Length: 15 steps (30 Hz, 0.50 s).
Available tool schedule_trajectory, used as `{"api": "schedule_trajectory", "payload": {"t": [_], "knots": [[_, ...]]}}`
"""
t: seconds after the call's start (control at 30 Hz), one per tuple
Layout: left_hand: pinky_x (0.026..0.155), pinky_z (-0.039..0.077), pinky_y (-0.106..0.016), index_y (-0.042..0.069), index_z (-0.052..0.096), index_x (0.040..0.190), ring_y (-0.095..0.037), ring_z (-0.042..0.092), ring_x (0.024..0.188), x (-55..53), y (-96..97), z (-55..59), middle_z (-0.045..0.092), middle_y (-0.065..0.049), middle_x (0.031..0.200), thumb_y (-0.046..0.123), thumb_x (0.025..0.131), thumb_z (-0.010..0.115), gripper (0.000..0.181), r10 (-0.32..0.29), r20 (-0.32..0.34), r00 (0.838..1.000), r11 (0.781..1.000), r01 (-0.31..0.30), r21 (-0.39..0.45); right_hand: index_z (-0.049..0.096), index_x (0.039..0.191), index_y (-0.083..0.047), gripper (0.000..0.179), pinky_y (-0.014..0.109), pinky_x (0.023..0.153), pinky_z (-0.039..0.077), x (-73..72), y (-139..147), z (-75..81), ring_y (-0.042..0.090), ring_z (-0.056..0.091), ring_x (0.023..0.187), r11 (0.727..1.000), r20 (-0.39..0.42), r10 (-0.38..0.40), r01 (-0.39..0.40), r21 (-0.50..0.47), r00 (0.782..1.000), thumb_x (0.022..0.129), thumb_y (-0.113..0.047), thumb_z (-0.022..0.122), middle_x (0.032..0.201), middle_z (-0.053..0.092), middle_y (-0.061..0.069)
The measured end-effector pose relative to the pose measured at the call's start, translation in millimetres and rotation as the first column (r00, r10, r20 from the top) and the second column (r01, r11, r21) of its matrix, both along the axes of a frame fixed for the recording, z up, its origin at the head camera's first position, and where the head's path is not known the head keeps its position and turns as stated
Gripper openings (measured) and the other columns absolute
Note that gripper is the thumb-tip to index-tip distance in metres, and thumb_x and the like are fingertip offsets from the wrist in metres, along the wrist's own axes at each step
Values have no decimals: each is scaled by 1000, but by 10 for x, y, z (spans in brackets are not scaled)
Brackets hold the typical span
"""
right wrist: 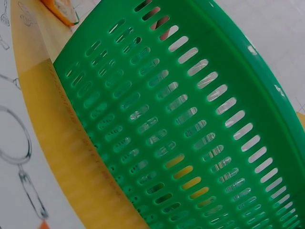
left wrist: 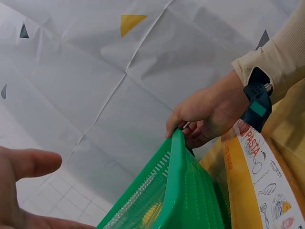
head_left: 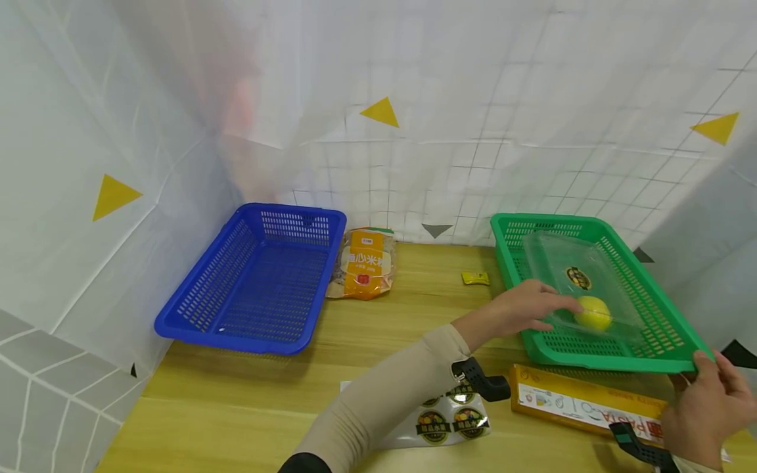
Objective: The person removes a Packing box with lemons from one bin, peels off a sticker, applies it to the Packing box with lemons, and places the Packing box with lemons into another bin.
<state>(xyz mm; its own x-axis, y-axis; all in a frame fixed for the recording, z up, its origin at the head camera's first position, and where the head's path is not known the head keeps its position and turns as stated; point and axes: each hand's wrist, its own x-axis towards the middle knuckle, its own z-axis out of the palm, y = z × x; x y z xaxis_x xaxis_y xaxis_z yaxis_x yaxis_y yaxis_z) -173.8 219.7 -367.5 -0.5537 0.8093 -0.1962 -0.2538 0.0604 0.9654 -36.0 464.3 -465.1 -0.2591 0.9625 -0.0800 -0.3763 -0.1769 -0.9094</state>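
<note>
My right hand (head_left: pixel 706 401) grips the near right corner of the green basket (head_left: pixel 650 282), thumb on the rim, with the basket tilted in the left wrist view. Inside lies a clear plastic box (head_left: pixel 547 253) with a round black and gold sticker (head_left: pixel 578 278). A round yellow fruit (head_left: pixel 593 313) overlaps the box's near end. My left hand (head_left: pixel 523 309) reaches over the basket's left rim, index fingertip right at the fruit. In the left wrist view its thumb (left wrist: pixel 38 163) and fingers stand apart with nothing between them.
A yellow pasta box (head_left: pixel 585 401) lies before the green basket. Sticker sheets (head_left: pixel 434 427) lie partly under the left forearm. A small yellow packet (head_left: pixel 476 278) lies on the wooden table (head_left: pixel 426 289). Farther left are an orange-labelled food bag (head_left: pixel 367 263) and a blue basket (head_left: pixel 260 282). White sheeting (head_left: pixel 437 171) stands behind.
</note>
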Motion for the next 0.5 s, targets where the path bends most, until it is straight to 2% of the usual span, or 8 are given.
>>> {"api": "schedule_trajectory", "payload": {"t": [0.1,0.17,0.33,0.4,0.43,0.5], "knots": [[105,49,-36,-2,73,125,-3,54,125,-26,-36,-3,65,6,134,13,107,59,27,-28,48,998,999,26,39,68,131,-12,33,14,71,53,-15,-7,6,9,62,92,1000,6,1,-1,4,1000,99,-18,73,125,50,-1],[106,48,-38,-2,71,128,-5,52,129,-31,-58,3,64,6,135,14,107,59,29,-24,63,998,999,21,48,68,131,-12,33,14,72,53,-23,-10,5,9,62,92,1000,8,3,-3,5,1000,99,-18,73,123,50,0],[102,51,-37,-1,71,128,-13,53,131,-53,-133,7,62,7,135,16,106,62,30,44,26,999,997,-45,61,69,129,-12,30,13,72,51,-45,-12,15,7,58,94,1000,32,-12,12,9,999,99,-17,72,114,49,-1],[99,53,-34,2,69,132,-13,57,127,-57,-197,12,60,8,138,16,103,65,33,97,3,995,993,-97,71,69,128,-14,28,11,75,46,-58,-53,38,5,53,95,999,78,-39,37,34,996,100,-17,71,110,48,-2],[97,54,-33,3,67,136,-12,59,124,-57,-243,13,59,9,140,17,102,67,36,121,-12,993,990,-119,77,69,128,-16,28,12,79,44,-65,-83,56,3,50,96,996,128,-61,52,68,990,101,-19,69,110,48,-5],[95,54,-29,7,61,144,-11,62,119,-57,-362,7,57,10,143,19,100,70,46,159,-75,984,985,-152,81,65,134,-21,31,16,91,40,-79,-150,93,-1,42,102,977,255,-130,80,197,958,104,-25,65,117,48,-11]]}}
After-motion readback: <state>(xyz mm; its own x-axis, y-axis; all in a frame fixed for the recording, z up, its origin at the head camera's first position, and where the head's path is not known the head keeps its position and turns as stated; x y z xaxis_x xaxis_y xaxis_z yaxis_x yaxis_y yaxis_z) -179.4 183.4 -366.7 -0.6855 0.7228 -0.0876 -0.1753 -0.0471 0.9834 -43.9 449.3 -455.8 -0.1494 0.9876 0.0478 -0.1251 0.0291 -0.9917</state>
